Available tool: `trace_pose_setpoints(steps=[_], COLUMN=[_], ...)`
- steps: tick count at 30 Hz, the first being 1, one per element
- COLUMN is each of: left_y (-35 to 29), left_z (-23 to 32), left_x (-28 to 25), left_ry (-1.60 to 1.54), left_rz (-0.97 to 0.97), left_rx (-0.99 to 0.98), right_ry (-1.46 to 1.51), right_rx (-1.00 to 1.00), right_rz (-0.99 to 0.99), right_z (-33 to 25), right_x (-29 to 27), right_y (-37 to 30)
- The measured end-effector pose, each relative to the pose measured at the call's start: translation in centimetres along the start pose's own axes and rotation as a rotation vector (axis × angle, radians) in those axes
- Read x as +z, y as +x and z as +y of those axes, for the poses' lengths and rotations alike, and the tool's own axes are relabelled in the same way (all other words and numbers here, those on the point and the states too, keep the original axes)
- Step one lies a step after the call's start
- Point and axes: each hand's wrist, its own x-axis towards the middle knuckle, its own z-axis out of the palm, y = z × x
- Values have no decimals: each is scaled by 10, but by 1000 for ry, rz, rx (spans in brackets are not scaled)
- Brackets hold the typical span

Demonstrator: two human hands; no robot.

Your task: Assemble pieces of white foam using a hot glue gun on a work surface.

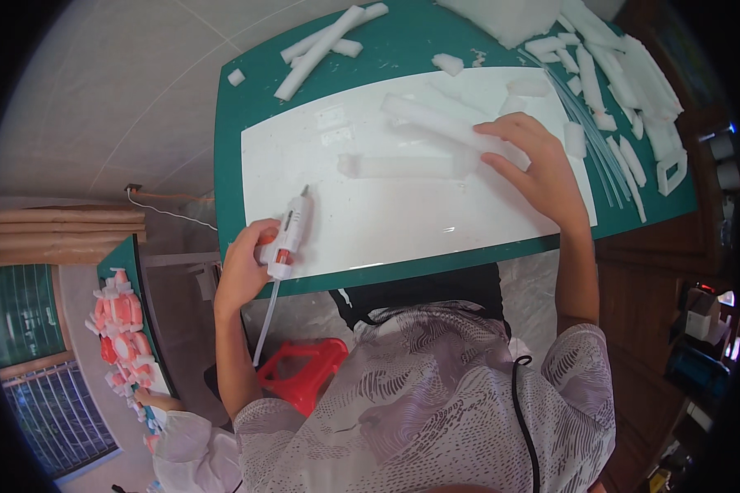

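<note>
My left hand [244,260] is closed round a white hot glue gun [290,223] at the left side of the white board [362,238]. The gun's nozzle points away from me, and a clear glue stick [266,324] trails out of its back end past the table's edge. At the right of the board my right hand [536,164] has its thumb and fingers about the right end of a white foam strip [436,119], which slants up to the left. A second foam strip [403,167] lies flat just nearer to me.
The board lies on a green tabletop [232,177]. Crossed foam strips [319,53] lie at the far left; offcuts [588,78] and thin clear sticks [594,135] crowd the right. A red stool [304,370] stands below. Another person's sleeve [193,452] shows at the lower left.
</note>
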Motion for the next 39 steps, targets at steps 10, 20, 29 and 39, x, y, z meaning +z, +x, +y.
trace_pose_setpoints(steps=[10,20,29,39], left_y=[25,57,103,102], left_z=[-20,32,52,49], left_x=[-3,12,40,48], left_ry=[-81,-56,-77,-42], left_rz=[144,172,51,124], left_rx=[-66,213,468,479], right_ry=[-127,-139,-154,-126], right_rx=[-179,-160,-180,-135], right_rz=[-188,-240,-235,-232], right_z=[-17,-21,-17,-15], right_x=[29,33,38,37], right_y=[18,22,23,18])
